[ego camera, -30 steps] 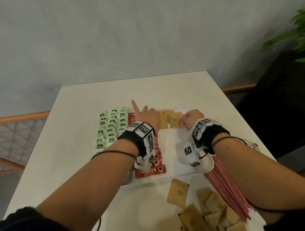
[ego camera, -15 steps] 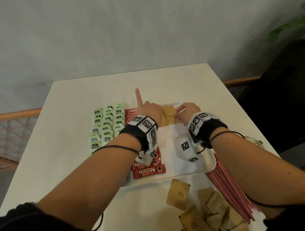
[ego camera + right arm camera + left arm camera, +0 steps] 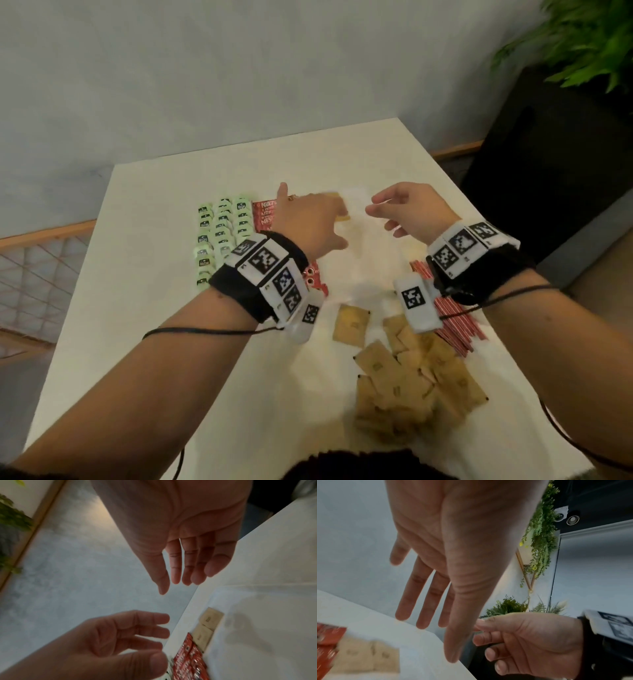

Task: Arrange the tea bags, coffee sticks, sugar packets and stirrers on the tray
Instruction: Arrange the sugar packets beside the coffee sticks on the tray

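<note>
The white tray holds rows of green tea bags, red coffee sticks and two brown sugar packets at its far end. My left hand hovers over the coffee sticks and the sugar packets, fingers straight, holding nothing. Beside it my right hand hangs above the tray's far right part with loosely bent fingers, also empty. Loose brown sugar packets lie heaped on the table in front of the tray. Red stirrers lie to the right, partly under my right wrist.
The white table ends close behind the tray at a grey wall. A dark planter with green plants stands at the right. A wooden railing runs along the left.
Both hands have let go of the brown packets at the tray's far end and lifted off, fingers spread. The right hand has drawn back to the right.
</note>
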`<state>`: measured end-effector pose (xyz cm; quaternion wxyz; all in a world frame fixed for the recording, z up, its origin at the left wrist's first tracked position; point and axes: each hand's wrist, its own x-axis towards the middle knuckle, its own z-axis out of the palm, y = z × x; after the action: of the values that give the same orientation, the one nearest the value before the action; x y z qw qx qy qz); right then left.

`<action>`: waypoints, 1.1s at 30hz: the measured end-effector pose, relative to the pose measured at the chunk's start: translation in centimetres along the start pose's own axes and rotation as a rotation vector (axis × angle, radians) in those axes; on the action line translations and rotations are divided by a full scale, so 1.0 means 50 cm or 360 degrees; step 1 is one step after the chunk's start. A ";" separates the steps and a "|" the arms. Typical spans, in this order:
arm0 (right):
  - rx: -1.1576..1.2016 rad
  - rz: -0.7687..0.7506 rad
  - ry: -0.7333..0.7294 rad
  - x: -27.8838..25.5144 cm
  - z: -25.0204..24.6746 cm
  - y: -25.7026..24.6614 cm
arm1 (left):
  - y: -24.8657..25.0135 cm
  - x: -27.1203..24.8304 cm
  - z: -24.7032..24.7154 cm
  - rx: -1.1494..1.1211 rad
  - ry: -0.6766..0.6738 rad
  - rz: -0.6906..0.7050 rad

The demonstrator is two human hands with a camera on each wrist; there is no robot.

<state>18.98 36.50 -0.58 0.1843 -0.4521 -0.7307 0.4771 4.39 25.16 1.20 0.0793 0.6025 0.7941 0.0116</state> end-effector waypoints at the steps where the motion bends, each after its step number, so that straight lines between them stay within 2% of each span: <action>1: -0.0007 0.0003 -0.0008 -0.034 -0.008 0.015 | 0.009 -0.026 0.012 -0.0065 -0.0034 0.0029; 6: -0.0089 0.0060 -0.0119 -0.177 -0.028 0.105 | 0.052 -0.129 0.078 -0.0352 -0.0273 0.0022; 11: -0.0252 0.0111 -0.0338 -0.272 -0.031 0.176 | 0.098 -0.184 0.135 -0.0312 -0.0354 -0.0011; 16: -0.0420 0.0094 -0.0519 -0.320 0.004 0.213 | 0.136 -0.223 0.176 -0.0239 -0.0474 -0.0038; 20: -0.0669 0.0149 -0.0376 -0.340 0.035 0.226 | 0.139 -0.239 0.198 -0.0237 -0.0415 -0.0100; 24: -0.0769 0.0151 -0.0345 -0.350 0.053 0.220 | 0.141 -0.244 0.218 -0.0318 -0.0467 -0.0103; 28: -0.0623 0.0140 -0.0276 -0.352 0.062 0.216 | 0.132 -0.238 0.228 -0.0581 -0.0493 -0.0193; 33: -0.0356 0.0229 -0.0202 -0.343 0.045 0.218 | 0.112 -0.226 0.238 -0.0629 -0.0432 -0.0271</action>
<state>31.69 22.44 -8.30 0.0516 -0.4899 -0.7552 0.4324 14.37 14.93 -8.65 0.3021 0.5023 0.8063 0.0788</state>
